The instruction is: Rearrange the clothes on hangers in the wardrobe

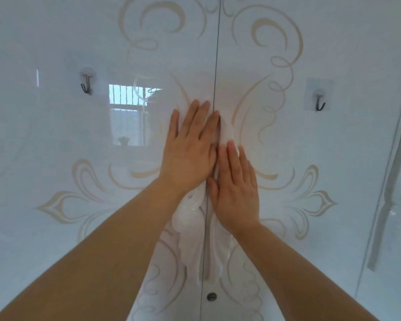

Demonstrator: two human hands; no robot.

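Wardrobe (56,228): glossy white front with beige scrollwork, two doors meeting at a thin dark centre seam (216,66), both closed flush. Clothes and hangers are not in view; judged to be inside, behind these doors. Left hand (190,147) lies flat on the left door, fingers straight, fingertips reaching the seam. Right hand (235,188) lies flat on the right door, set lower, thumb beside the seam. Neither hand grasps anything; whether the palms press or merely rest, I cannot tell. The two hands sit just beside each other across the seam. Left hook (86,83), adhesive, is on the left door and right hook (320,103) on the right door, both bare. A small round dark fitting (211,296) sits low beside the seam, lock or knob unclear. A long pale bar handle (389,198) is at far right, on a neighbouring panel. A window reflection (130,100) shows on the left door. Step in hand, as judged: getting the doors open. No pull shows under the hands, so flat palms have little purchase on the gloss. Better to curl fingertips into the seam edge and draw one door at a time. If the doors slide, push them apart sideways with even pressure. Keep the motion steady, fingers out of the closing gap, forearms clear of the hooks.
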